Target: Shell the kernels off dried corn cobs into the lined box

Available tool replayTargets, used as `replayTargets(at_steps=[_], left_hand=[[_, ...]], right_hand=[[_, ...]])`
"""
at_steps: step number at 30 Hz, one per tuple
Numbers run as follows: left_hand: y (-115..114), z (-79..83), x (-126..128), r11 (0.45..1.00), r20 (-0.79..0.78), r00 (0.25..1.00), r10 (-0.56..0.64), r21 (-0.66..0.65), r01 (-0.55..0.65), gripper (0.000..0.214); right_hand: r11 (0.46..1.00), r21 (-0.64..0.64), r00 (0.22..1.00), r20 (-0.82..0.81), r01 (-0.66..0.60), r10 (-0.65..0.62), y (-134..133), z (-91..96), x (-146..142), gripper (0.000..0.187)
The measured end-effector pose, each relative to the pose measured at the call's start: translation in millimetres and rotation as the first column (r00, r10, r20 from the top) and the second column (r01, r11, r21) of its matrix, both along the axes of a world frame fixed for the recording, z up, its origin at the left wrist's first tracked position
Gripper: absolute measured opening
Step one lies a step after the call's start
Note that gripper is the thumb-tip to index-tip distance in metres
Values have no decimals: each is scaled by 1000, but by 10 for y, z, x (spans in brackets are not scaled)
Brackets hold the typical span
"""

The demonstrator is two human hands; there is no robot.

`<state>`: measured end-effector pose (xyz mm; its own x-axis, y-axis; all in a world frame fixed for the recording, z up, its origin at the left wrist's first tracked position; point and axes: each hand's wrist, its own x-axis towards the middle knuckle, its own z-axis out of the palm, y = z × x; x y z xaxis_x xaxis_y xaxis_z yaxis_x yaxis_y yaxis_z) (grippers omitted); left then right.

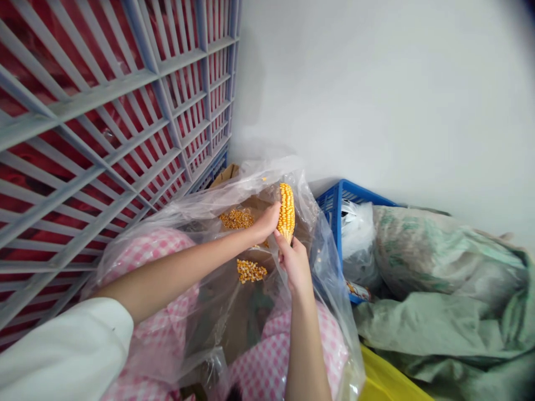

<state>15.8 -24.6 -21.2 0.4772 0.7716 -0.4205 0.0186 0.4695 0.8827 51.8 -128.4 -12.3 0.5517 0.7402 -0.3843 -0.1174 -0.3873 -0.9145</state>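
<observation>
A yellow corn cob (286,211) stands upright over a clear plastic bag (217,200) spread across my lap. My left hand (266,221) grips the cob's left side, fingers closed on it. My right hand (295,262) holds the cob's lower end from below, thumb pressed against the kernels. Loose kernels (251,270) lie in a small heap inside the bag just under my hands, and a second heap of kernels (237,218) sits farther back.
Stacked grey plastic crates (104,128) with red contents fill the left. A blue basket (334,203) holding a white bag stands right of the plastic bag. Green woven sacks (438,278) lie at the right, a yellow container (388,384) below them. A white wall is behind.
</observation>
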Motion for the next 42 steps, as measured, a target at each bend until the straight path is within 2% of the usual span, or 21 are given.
replayTargets(at_steps=[4, 7, 11, 14, 19, 22, 28, 33, 38, 42], left_hand=[[-5, 9, -5, 990, 48, 990, -133, 48, 131, 43], [23, 39, -28, 981, -10, 994, -109, 159, 109, 40], [69, 78, -55, 939, -150, 986, -73, 322, 118, 35], [80, 86, -53, 951, -123, 987, -104, 278, 134, 33], [80, 57, -41, 982, 102, 979, -178, 86, 169, 38], [86, 49, -46, 980, 135, 971, -198, 15, 197, 43], [68, 101, -60, 988, 29, 989, -146, 49, 145, 40], [67, 123, -49, 990, 4, 991, -136, 51, 135, 33], [68, 141, -53, 982, 54, 980, -190, 2, 190, 31], [60, 137, -63, 972, -22, 976, -218, 86, 219, 32]], right_hand=[[1000, -3, 992, -129, 7, -7, 24, 21, -25, 37], [1000, 28, 980, -199, 10, -4, 34, 42, -42, 40], [997, 73, 960, -279, 14, 7, 37, 61, -56, 41], [997, 76, 951, -308, 31, -6, 38, 59, -53, 43], [997, 63, 952, -306, 39, -17, 38, 58, -46, 43], [998, 60, 951, -308, 24, -4, 37, 76, -51, 43], [997, 73, 944, -331, 28, -2, 38, 103, -61, 41], [997, 80, 943, -332, 19, 9, 32, 96, -57, 42], [997, 78, 944, -329, 18, 9, 30, 79, -54, 41], [998, 64, 954, -301, 1, 19, 31, 61, -56, 42]])
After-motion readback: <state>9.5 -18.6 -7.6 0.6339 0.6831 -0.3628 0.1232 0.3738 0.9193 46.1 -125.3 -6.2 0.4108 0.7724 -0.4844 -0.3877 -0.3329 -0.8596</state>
